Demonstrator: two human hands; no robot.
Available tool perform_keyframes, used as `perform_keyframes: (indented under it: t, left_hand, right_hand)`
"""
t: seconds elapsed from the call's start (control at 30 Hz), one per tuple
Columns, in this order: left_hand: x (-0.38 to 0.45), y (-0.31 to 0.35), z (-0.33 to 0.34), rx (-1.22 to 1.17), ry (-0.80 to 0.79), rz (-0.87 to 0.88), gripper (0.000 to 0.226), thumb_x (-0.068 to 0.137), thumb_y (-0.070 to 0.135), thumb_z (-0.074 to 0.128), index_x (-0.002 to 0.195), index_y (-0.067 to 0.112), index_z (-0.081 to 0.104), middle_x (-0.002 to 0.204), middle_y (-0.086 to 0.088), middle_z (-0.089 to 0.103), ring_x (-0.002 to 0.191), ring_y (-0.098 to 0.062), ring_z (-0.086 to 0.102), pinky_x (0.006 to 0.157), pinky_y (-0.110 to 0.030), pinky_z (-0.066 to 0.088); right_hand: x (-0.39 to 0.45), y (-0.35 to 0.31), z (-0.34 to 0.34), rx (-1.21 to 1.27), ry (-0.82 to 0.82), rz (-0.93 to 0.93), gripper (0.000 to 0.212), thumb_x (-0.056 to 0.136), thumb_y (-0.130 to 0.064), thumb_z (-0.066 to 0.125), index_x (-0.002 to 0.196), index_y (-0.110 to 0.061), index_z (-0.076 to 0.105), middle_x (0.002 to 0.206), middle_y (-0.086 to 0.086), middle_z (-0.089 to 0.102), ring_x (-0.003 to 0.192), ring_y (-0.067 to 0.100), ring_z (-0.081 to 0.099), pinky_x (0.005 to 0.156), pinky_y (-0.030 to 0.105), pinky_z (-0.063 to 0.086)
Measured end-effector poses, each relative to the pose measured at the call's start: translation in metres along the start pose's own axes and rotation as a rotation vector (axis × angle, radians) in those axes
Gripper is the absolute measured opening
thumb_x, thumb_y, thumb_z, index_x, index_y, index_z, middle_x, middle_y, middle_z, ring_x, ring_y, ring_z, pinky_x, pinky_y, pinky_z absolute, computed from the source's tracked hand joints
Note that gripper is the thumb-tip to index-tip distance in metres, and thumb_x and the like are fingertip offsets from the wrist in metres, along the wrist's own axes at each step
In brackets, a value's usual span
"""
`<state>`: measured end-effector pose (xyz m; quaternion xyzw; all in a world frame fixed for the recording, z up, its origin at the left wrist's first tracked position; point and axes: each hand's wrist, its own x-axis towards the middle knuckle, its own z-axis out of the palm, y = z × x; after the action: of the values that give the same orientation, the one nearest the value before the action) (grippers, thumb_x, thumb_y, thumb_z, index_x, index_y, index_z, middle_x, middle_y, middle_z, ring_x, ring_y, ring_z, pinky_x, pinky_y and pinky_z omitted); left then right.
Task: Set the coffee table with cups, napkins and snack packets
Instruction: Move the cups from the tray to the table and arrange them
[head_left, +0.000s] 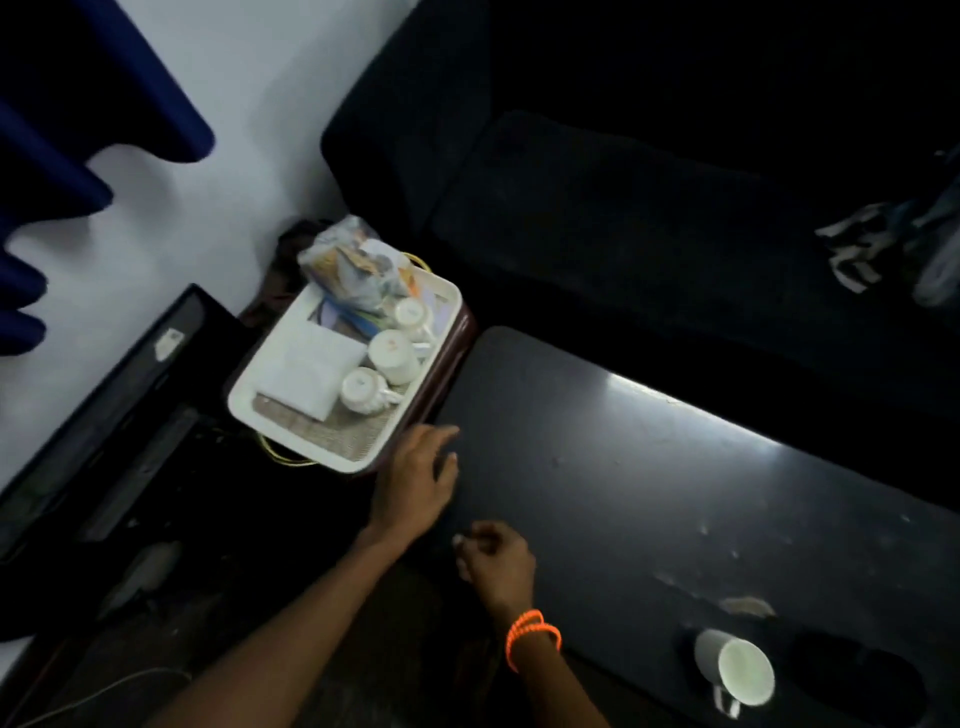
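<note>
Head view looks down on a dark coffee-table surface (649, 467) with a white tray (249, 400) standing just beside its left end, on something lower and reddish that I cannot identify. The tray carries the supplies together, probably so that they can be taken out one by one: three white cups (392, 356) in a row along its right side, a stack of white napkins (309, 371) in the middle, and a clear bag of snack packets (353, 270) at the far end. One cup (735, 670) already stands on the surface near the right front, so I judge the setting has only begun. The left hand (415, 483) rests at the corner of the surface, close to the tray; its fingers (434, 434) are spread and hold nothing, which suits a reach for the next item. The right hand (496, 566), with an orange band (532, 636) on the wrist, lies on the surface with the fingers curled inward; whether it holds something small I cannot tell. A dark sofa (623, 182) is behind the surface.
</note>
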<state>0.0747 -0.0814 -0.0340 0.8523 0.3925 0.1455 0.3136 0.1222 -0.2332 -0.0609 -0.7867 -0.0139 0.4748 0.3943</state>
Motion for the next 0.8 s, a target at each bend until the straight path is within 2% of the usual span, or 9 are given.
perform_keyframes:
  t: [0.07, 0.13, 0.23, 0.33, 0.4, 0.5, 0.63, 0.7, 0.8]
  left_hand:
    - [0.017, -0.031, -0.027, 0.089, 0.180, -0.074, 0.041, 0.090, 0.024, 0.070, 0.129, 0.011, 0.064, 0.118, -0.011, 0.061, 0.113, -0.034, 0.060, 0.100, -0.044, 0.051]
    - [0.035, -0.058, -0.046, 0.129, 0.270, -0.228, 0.052, 0.091, 0.031, 0.072, 0.135, 0.008, 0.058, 0.124, -0.018, 0.055, 0.120, -0.039, 0.054, 0.104, -0.050, 0.048]
    - [0.064, -0.084, -0.062, -0.009, 0.204, -0.482, 0.057, 0.096, 0.049, 0.060, 0.143, 0.018, 0.053, 0.134, -0.021, 0.051, 0.127, -0.039, 0.050, 0.112, -0.050, 0.041]
    - [0.090, -0.097, -0.071, -0.100, 0.024, -0.615, 0.056, 0.098, 0.062, 0.041, 0.134, 0.025, 0.062, 0.135, -0.018, 0.062, 0.124, -0.037, 0.057, 0.106, -0.043, 0.043]
    - [0.100, -0.102, -0.074, -0.180, -0.073, -0.676, 0.058, 0.098, 0.065, 0.037, 0.127, 0.025, 0.067, 0.131, -0.013, 0.068, 0.118, -0.037, 0.063, 0.102, -0.038, 0.048]
    - [0.107, -0.109, -0.078, -0.434, -0.109, -0.831, 0.059, 0.092, 0.072, 0.041, 0.121, 0.029, 0.069, 0.119, -0.008, 0.072, 0.100, -0.034, 0.073, 0.088, -0.049, 0.063]
    - [0.106, -0.112, -0.079, -0.648, -0.025, -0.915, 0.046, 0.092, 0.066, 0.052, 0.097, 0.024, 0.070, 0.108, -0.009, 0.074, 0.092, -0.031, 0.074, 0.069, -0.046, 0.066]
    - [0.101, -0.110, -0.077, -0.696, 0.024, -0.933, 0.042, 0.092, 0.058, 0.064, 0.104, 0.017, 0.065, 0.108, -0.013, 0.073, 0.093, -0.031, 0.074, 0.062, -0.042, 0.065]
    - [0.085, -0.105, -0.076, -0.821, 0.013, -0.945, 0.044, 0.084, 0.039, 0.082, 0.108, 0.009, 0.060, 0.114, -0.017, 0.073, 0.102, -0.030, 0.073, 0.076, -0.046, 0.065]
  right_hand:
    - [0.015, -0.039, 0.028, -0.038, -0.073, -0.188, 0.020, 0.080, -0.024, 0.078, 0.092, -0.036, 0.067, 0.078, 0.008, 0.075, 0.065, 0.020, 0.069, 0.071, 0.050, 0.061]
    - [0.029, -0.077, 0.053, -0.079, -0.115, -0.339, 0.029, 0.078, -0.031, 0.073, 0.097, -0.050, 0.064, 0.075, 0.005, 0.073, 0.066, 0.020, 0.069, 0.074, 0.047, 0.061]
    - [0.054, -0.126, 0.082, -0.094, -0.141, -0.429, 0.049, 0.080, -0.030, 0.068, 0.127, -0.040, 0.057, 0.091, 0.007, 0.076, 0.088, 0.029, 0.074, 0.086, 0.045, 0.060]
    - [0.078, -0.153, 0.101, -0.103, -0.145, -0.328, 0.056, 0.082, -0.027, 0.065, 0.137, -0.026, 0.056, 0.118, 0.011, 0.073, 0.108, 0.034, 0.070, 0.097, 0.047, 0.056]
    - [0.090, -0.161, 0.109, -0.107, -0.152, -0.241, 0.046, 0.080, -0.024, 0.063, 0.125, -0.021, 0.064, 0.119, 0.014, 0.072, 0.108, 0.039, 0.069, 0.095, 0.053, 0.056]
    - [0.098, -0.165, 0.115, -0.095, -0.149, -0.198, 0.033, 0.080, -0.025, 0.060, 0.109, -0.013, 0.072, 0.108, 0.020, 0.074, 0.105, 0.042, 0.069, 0.095, 0.053, 0.056]
    - [0.096, -0.166, 0.112, 0.007, -0.095, -0.195, 0.036, 0.086, -0.041, 0.061, 0.093, -0.009, 0.078, 0.091, 0.017, 0.078, 0.095, 0.036, 0.074, 0.092, 0.049, 0.059]
    - [0.087, -0.163, 0.109, 0.018, -0.049, -0.251, 0.033, 0.089, -0.040, 0.062, 0.090, -0.012, 0.079, 0.086, 0.012, 0.079, 0.088, 0.030, 0.076, 0.086, 0.046, 0.061]
    - [0.076, -0.151, 0.098, 0.056, -0.033, -0.337, 0.016, 0.090, -0.026, 0.066, 0.088, -0.016, 0.078, 0.082, 0.009, 0.078, 0.078, 0.027, 0.077, 0.075, 0.047, 0.063]
